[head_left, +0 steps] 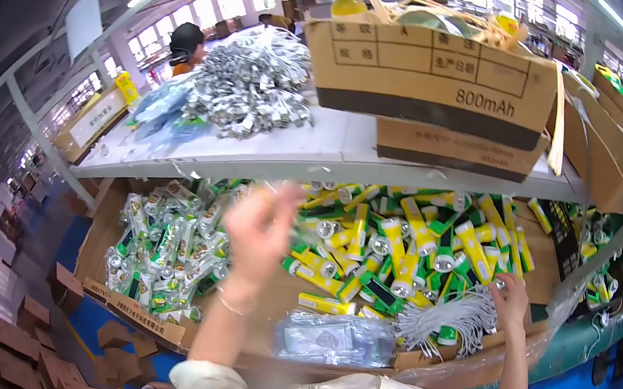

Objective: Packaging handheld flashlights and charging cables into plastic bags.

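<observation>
My left hand (260, 227) is raised over the middle of the work surface, its fingers smeared by motion, so I cannot make out whether it holds anything. On the right, my right hand (511, 303) has its fingers curled around the silver end of a flashlight (499, 285). Beneath and around it lies a heap of yellow and green flashlights (417, 228). A bundle of white cables (448, 320) rests just left of the right hand. In front of me is a stack of clear plastic bags (336, 339). Bagged flashlights (167, 242) are piled at the left.
A shelf (253, 157) crosses above the heap, bearing a pile of white cables (252, 80) and a cardboard box (433, 77). A black crate (562, 235) stands at right. Flattened cardboard (8, 347) lies at lower left. Another person (185, 48) is beyond the shelf.
</observation>
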Demonstrator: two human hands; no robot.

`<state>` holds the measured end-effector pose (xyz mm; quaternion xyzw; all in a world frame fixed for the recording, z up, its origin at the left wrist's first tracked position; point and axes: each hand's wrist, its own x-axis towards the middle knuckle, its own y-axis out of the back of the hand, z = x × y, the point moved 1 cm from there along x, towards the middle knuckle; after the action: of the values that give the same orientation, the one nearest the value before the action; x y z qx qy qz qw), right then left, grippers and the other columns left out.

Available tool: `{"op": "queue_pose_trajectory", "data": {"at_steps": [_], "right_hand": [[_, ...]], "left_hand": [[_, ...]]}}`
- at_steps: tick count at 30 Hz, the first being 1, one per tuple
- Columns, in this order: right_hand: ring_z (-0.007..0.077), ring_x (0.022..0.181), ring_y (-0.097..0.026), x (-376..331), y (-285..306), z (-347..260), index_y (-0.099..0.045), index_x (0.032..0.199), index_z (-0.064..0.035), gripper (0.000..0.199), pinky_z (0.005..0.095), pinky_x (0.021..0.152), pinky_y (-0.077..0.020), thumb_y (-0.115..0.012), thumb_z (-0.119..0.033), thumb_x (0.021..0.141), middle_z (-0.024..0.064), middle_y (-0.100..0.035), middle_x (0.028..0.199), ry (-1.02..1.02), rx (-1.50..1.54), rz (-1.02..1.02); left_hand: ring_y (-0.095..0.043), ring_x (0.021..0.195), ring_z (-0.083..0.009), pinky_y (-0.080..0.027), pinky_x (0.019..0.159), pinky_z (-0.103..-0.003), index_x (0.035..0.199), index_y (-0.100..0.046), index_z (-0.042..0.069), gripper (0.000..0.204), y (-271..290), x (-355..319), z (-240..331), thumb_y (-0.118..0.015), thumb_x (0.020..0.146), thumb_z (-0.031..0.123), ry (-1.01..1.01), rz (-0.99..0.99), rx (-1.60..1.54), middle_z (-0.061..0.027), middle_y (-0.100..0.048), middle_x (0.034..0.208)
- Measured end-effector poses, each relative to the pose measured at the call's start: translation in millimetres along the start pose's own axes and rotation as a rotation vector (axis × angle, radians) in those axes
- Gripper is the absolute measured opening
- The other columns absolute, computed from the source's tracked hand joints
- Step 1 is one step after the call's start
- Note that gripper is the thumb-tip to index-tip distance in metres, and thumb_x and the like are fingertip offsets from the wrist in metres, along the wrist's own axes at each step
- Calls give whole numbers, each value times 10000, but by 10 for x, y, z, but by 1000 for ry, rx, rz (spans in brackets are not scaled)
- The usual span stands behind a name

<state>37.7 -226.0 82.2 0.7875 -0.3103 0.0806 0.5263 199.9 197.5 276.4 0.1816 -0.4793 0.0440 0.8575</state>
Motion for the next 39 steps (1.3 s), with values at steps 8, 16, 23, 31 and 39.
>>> {"op": "queue_pose_trajectory", "data": {"at_steps": [8, 16, 23, 31, 39], "right_hand": [[289, 899, -602, 46, 108, -986, -639, 923, -35, 206, 354, 779, -474, -704, -76, 732, 117, -629, 949, 210, 298, 58], [278, 894, -604, -359, 227, -1035, -649, 925, -39, 215, 342, 778, -479, -701, -58, 717, 118, -631, 961, 27, 260, 133], [192, 876, -596, -649, 299, -921, -645, 940, -6, 182, 279, 715, -487, -677, -38, 764, 91, -622, 970, -204, 400, 110], [248, 889, -610, -334, 325, -1501, -659, 933, -29, 224, 323, 770, -484, -707, -30, 715, 97, -642, 957, 137, 448, 76], [253, 881, -620, -232, 314, -2419, -665, 924, -57, 281, 342, 767, -482, -760, -118, 667, 85, -652, 968, 634, 708, -40]], "left_hand": [[-652, 924, -279, -483, 821, -343, 1002, -701, 113, 505, 511, 2772, -889, -624, 731, 531, 52, -111, 721, -111, -689, 972], [-570, 1135, -269, -450, 918, -399, 1168, -625, 80, 758, -480, 3217, -1870, -773, 573, 525, 235, -575, 1101, -122, -600, 1217], [-585, 1087, -335, -447, 919, -394, 1062, -647, -10, 680, -368, 3643, -2574, -711, 576, 461, 119, -426, 757, -214, -621, 1125], [-603, 654, -205, -454, 641, -331, 751, -673, -21, 433, 507, 3280, -896, -652, 646, 398, 87, -315, 775, -145, -648, 702], [-614, 722, -165, -457, 681, -277, 946, -637, -48, 402, 1657, 1968, 637, -664, 672, 246, -27, -201, 703, -125, -662, 794]]}}
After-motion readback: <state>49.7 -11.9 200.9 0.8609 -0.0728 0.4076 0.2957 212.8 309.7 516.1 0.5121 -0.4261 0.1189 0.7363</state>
